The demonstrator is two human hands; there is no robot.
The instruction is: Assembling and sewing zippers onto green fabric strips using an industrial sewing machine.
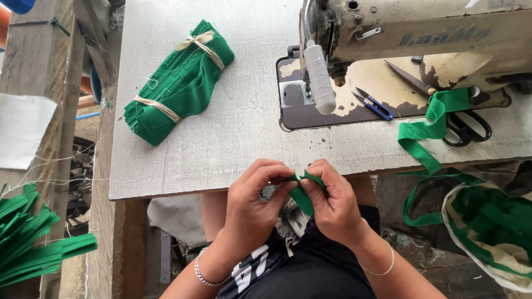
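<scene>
While your left hand [252, 202] and right hand [332, 202] meet just below the near edge of the tabletop [244, 127], both pinch a small green fabric piece [303, 195] between thumbs and fingertips. It is a narrow folded strip of soft matte cloth, and its long axis runs at a slant, from upper right by your right fingertips down and left toward your lap. Both hands are clenched on it, left fingers curled over its left end, right fingers over the fold.

On the grey, grainy tabletop lies a green bundle [180, 83] of stacked cloth pieces, tied with two pale strings. A worn cream sewing machine [415, 33] stands to the right, with blue-handled thread snips [374, 104] and black scissors [468, 126] on its bed. A long green strap [429, 130] drapes off the edge toward a cloth bag [487, 232].
</scene>
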